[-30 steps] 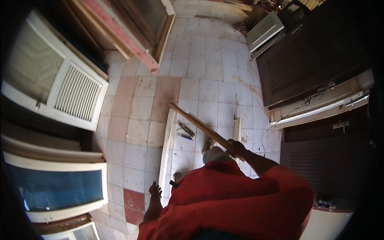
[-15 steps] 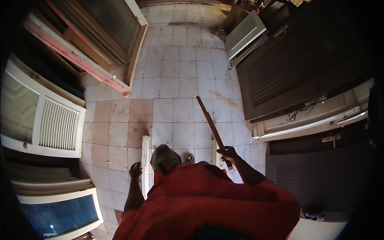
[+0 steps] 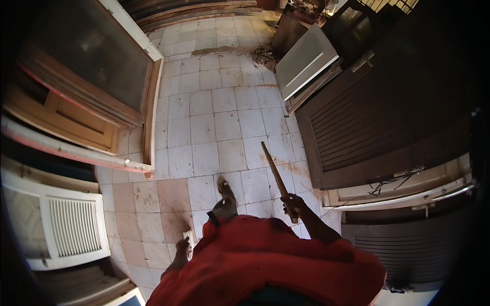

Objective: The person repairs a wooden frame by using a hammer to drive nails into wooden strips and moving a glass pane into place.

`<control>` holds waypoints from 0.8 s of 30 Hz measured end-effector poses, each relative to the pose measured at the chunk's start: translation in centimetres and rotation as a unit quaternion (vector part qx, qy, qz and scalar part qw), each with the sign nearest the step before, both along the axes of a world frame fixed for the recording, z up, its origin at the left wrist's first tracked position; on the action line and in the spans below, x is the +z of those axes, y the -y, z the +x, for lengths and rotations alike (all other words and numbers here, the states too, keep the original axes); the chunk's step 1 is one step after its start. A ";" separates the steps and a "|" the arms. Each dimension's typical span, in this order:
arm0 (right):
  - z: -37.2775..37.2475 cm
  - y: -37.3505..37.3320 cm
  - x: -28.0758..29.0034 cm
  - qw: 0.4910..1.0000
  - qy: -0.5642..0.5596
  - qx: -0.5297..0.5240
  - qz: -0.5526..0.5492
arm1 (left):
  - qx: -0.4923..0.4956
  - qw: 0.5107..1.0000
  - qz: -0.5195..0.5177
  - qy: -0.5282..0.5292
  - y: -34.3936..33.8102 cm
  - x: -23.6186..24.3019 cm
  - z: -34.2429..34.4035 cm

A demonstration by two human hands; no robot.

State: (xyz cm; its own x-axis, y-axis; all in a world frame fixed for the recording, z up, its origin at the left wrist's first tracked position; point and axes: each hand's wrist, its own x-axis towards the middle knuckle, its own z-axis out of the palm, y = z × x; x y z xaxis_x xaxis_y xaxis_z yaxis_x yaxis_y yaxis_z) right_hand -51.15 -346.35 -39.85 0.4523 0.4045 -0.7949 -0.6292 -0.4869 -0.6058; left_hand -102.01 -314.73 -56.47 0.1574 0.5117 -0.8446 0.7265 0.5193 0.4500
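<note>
A long, thin brown wooden strip (image 3: 274, 171) is in my right hand (image 3: 293, 205), which is closed round it near its lower end. Its far end points forward over the tiles. My left hand (image 3: 182, 247) hangs low at my left side, next to the end of a white piece (image 3: 189, 237). Its fingers are small and dark here, so whether they touch that piece does not show. The red garment hides most of the white piece. One foot in a sandal (image 3: 223, 186) is stepping ahead of me.
White louvred door (image 3: 76, 224) and framed panels (image 3: 153, 117) lean along the left. Dark louvred doors (image 3: 357, 137) and a pale panel (image 3: 309, 61) line the right, with loose wires (image 3: 380, 188). Stacked planks (image 3: 199, 15) lie beyond the tiled floor (image 3: 204, 127); debris (image 3: 264, 56) sits far right.
I have moved forward, and a foot now shows ahead of me. The wooden strip remains in my right hand. The white pieces beside my legs have mostly gone from sight.
</note>
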 end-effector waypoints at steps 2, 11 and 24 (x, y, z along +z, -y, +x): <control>3.5 -3.7 1.8 0.997 0.034 -0.062 0.013 | 0.044 0.999 -0.004 -0.013 -5.7 0.7 4.6; 22.3 -17.9 5.3 0.989 0.028 -0.127 0.077 | 0.042 0.979 0.121 0.157 -34.5 10.6 45.1; 61.0 -42.0 1.5 0.955 -0.058 -0.278 0.090 | 0.085 0.995 0.043 0.037 -45.2 7.5 66.3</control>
